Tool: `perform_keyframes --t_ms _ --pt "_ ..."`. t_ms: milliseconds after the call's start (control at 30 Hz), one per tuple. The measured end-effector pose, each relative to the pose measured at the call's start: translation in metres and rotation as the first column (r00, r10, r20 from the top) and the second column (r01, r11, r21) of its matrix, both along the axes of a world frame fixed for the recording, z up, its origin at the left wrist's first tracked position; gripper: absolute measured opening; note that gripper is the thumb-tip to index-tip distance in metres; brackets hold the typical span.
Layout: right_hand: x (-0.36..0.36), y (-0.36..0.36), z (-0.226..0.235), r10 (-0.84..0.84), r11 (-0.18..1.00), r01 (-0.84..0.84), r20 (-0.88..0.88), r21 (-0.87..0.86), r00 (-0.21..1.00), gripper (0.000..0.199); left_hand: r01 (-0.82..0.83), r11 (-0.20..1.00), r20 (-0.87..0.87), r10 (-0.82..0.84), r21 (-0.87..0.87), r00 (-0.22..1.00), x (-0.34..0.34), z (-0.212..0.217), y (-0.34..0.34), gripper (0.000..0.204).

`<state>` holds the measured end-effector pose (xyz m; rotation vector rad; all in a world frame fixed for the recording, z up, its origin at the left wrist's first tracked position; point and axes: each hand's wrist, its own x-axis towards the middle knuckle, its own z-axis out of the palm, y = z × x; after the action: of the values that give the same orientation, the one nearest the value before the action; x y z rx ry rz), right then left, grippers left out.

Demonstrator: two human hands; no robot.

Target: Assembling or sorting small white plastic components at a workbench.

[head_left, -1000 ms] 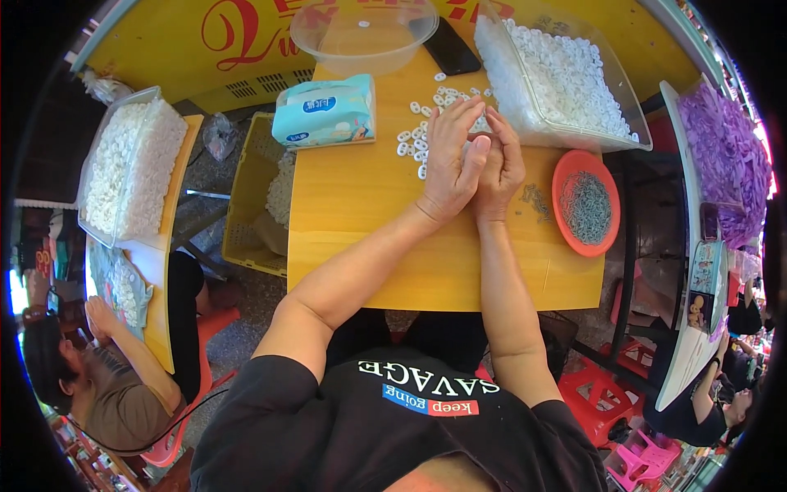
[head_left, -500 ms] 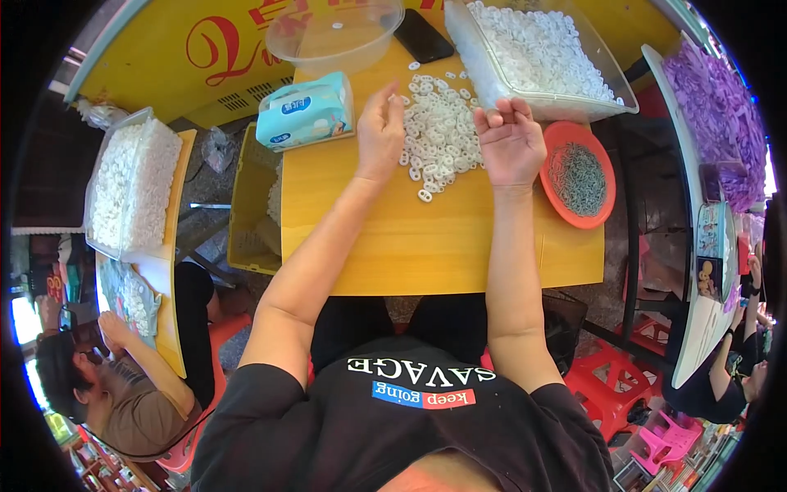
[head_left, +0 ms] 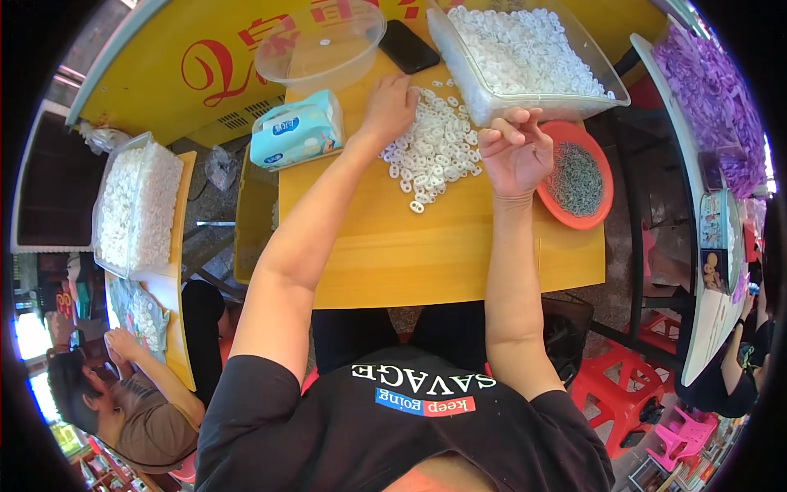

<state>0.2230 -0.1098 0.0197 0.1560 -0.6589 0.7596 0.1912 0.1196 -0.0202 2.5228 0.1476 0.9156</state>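
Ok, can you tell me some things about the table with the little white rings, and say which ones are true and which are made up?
1. The left hand rests on the heap of small white plastic rings. True.
2. The round orange dish holds purple pieces. False: it holds small grey ones.
3. The right hand is raised, fingers curled. True.
4. The black phone lies on the floor. False: it lies on the yellow wooden table.
5. The clear plastic bowl is full of rings. False: almost empty.

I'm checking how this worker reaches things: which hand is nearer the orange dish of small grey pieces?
Right. The right hand hangs raised just beside the orange dish, at its left rim. The left hand rests farther away, across the pile of white rings.
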Motion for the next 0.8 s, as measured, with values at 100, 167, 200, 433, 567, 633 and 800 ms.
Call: perform_keyframes --t_ms 100,167,200,433,567,633,800 --pt "0.004 -0.006 -0.002 -0.020 1.000 0.020 -0.003 0.006 1.000 0.036 0.056 0.997 -0.076 -0.060 -0.054 0.995 -0.006 0.007 -0.018 0.027" --pt "0.005 -0.007 -0.002 -0.013 1.000 0.013 -0.014 0.023 1.000 0.036 0.070 0.992 -0.108 -0.081 -0.101 0.991 -0.005 0.016 -0.025 0.026" --pt "0.005 -0.009 -0.002 -0.013 0.999 0.013 -0.018 0.036 1.000 0.036 0.108 0.991 -0.073 -0.114 -0.077 0.991 0.001 0.020 -0.029 0.026" --pt "0.002 -0.003 -0.002 -0.010 0.998 0.012 -0.034 0.056 0.999 0.037 0.240 0.944 -0.007 -0.245 0.225 0.970 0.038 0.007 -0.019 0.027" --pt "0.006 -0.005 -0.003 -0.023 0.998 0.026 -0.044 0.056 0.999 0.037 0.387 0.897 -0.089 -0.376 0.216 0.922 0.038 0.016 -0.015 0.029" --pt "0.008 -0.008 -0.003 -0.001 0.998 0.004 -0.042 0.070 0.999 0.036 0.533 0.837 -0.217 -0.501 0.126 0.838 0.032 0.028 -0.016 0.027" --pt "0.010 -0.017 0.005 -0.017 0.990 0.028 -0.080 0.138 0.997 0.031 0.510 0.858 -0.183 -0.493 0.058 0.851 -0.004 0.046 -0.021 0.021"
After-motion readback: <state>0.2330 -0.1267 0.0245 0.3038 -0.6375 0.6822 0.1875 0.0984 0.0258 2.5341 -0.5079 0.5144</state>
